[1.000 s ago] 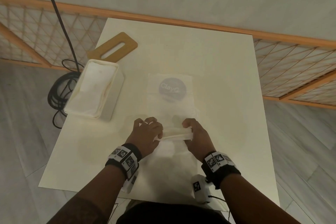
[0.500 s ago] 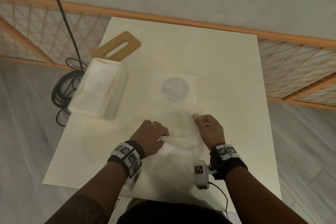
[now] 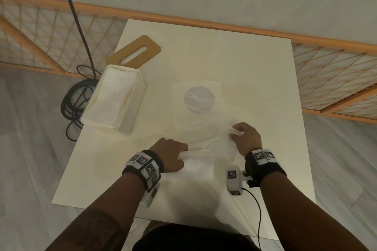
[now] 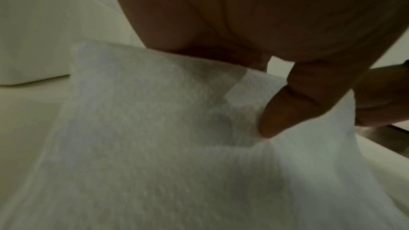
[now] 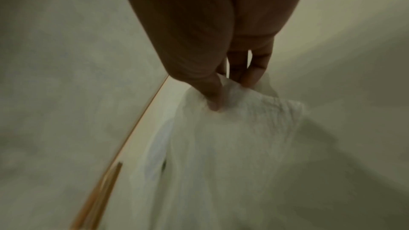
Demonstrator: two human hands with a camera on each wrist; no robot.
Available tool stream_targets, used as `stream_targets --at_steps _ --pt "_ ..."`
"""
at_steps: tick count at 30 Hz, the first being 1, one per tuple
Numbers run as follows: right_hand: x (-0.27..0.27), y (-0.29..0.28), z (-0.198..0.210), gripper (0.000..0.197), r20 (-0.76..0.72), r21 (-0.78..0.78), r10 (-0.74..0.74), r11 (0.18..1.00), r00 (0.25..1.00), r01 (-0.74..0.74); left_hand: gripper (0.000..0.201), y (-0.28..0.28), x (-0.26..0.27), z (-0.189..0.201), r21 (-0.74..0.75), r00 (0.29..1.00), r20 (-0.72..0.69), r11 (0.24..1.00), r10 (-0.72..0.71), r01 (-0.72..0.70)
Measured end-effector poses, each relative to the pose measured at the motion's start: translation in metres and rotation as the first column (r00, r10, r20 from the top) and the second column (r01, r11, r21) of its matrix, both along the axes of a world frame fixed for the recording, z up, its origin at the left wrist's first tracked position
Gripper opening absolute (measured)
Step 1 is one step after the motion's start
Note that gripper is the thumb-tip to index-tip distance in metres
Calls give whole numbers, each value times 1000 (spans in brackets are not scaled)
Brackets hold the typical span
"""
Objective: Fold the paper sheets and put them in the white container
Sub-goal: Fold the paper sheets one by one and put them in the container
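A thin white paper sheet (image 3: 201, 166) lies partly folded on the white table (image 3: 255, 71), in front of me. My left hand (image 3: 173, 156) grips its folded near-left edge; in the left wrist view the thumb (image 4: 276, 120) presses on top of the paper (image 4: 155, 146). My right hand (image 3: 237, 131) pinches another edge of the sheet, lifted off the table to the right. The right wrist view shows thumb and fingers (image 5: 250, 78) pinching the crumpled paper (image 5: 232, 146). The white container (image 3: 134, 108) stands at the left with folded sheets inside.
A wooden lid with a slot (image 3: 133, 53) lies behind the container. A flat sheet with a round grey logo (image 3: 199, 98) rests at the table's middle, just beyond my hands. Black cables (image 3: 75, 100) lie on the floor at the left. An orange lattice rail (image 3: 326, 79) borders the table.
My right hand has moved away from the left hand, to the right and farther out, drawing an edge of the paper with it. The left hand has stayed near the fold.
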State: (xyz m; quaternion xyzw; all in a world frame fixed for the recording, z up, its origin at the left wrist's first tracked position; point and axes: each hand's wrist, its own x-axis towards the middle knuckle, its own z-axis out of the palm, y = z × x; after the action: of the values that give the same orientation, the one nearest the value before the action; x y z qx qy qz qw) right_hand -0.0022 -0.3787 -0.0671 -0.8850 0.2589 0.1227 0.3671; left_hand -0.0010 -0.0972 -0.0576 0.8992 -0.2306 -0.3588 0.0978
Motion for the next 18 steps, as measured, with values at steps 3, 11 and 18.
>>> stream_targets --at_steps 3,11,18 --pt "0 -15 3 44 -110 212 -179 957 978 199 46 -7 5 -2 68 998 16 996 -66 65" --pt "-5 -36 49 29 -377 519 -25 822 926 233 57 -22 9 -5 35 995 94 999 37 -41" --pt "-16 -31 77 49 -129 936 99 340 987 89 55 -41 19 27 -440 622 -658 454 424 -775"
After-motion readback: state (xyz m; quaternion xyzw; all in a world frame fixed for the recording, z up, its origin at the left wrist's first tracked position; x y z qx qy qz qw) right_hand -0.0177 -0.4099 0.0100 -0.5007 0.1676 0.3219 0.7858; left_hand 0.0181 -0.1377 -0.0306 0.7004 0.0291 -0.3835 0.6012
